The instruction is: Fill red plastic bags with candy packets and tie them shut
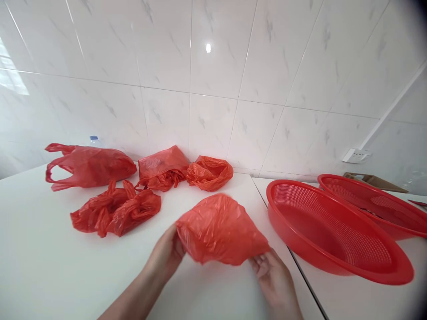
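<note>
A red plastic bag (220, 229) is held up over the white table (200, 293), spread between my two hands. My left hand (168, 251) grips its left edge, with the fingers partly behind the plastic. On the other side, my right hand (271, 273) has its fingers closed on the bag's lower right corner. Behind lie more red bags: a long one with loop handles (95, 166) at the back left, a crumpled one (116, 209) in front of it, a folded one (163, 166) and a bunched one (210, 173) by the wall.
Two red perforated baskets stand on the right, one nearer (310, 222) and one farther (376, 200). A cardboard box (376, 181) and a wall socket (356, 156) are behind them. A blue bottle cap (94, 138) shows behind the long bag. The tiled wall (213, 120) bounds the back.
</note>
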{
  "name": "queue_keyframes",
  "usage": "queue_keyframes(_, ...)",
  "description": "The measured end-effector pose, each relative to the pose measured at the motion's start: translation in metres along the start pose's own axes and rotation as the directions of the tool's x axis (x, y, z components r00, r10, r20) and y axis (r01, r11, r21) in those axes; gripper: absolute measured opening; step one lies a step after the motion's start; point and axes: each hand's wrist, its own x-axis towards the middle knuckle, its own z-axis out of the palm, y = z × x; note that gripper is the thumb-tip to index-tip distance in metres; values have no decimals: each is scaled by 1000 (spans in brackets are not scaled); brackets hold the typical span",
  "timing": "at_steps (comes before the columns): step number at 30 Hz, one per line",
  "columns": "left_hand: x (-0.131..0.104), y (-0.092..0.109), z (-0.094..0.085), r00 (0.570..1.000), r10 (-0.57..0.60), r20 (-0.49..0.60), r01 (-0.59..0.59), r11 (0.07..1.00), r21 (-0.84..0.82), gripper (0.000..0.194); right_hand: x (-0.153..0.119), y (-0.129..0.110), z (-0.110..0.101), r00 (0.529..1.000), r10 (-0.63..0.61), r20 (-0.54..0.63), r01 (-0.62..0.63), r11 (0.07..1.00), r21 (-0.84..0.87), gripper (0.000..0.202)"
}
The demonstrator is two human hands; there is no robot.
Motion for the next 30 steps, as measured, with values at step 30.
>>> queue_keyframes(30, 32, 48, 15, 958, -218, 188, 217, 976, 25, 9, 6, -90, 38, 956, -185, 227, 281, 361, -889, 29)
